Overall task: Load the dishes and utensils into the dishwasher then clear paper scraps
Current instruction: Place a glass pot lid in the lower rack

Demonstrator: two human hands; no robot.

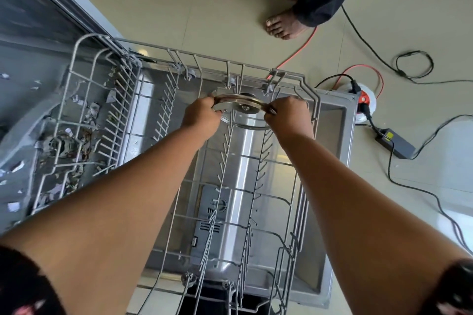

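A round glass lid with a metal rim [240,106] stands on edge among the tines at the far end of the pulled-out grey wire rack [304,79]. My left hand [202,115] grips the lid's left rim and my right hand [289,115] grips its right rim. The rack sits over the open dishwasher door [332,135]. Torn paper scraps [69,140] lie scattered in the left part of the rack and inside the tub.
Another person's bare feet [281,24] stand on the tiled floor beyond the door. An orange cable, black cables, a power strip [366,102] and a black adapter [395,143] lie on the floor to the right.
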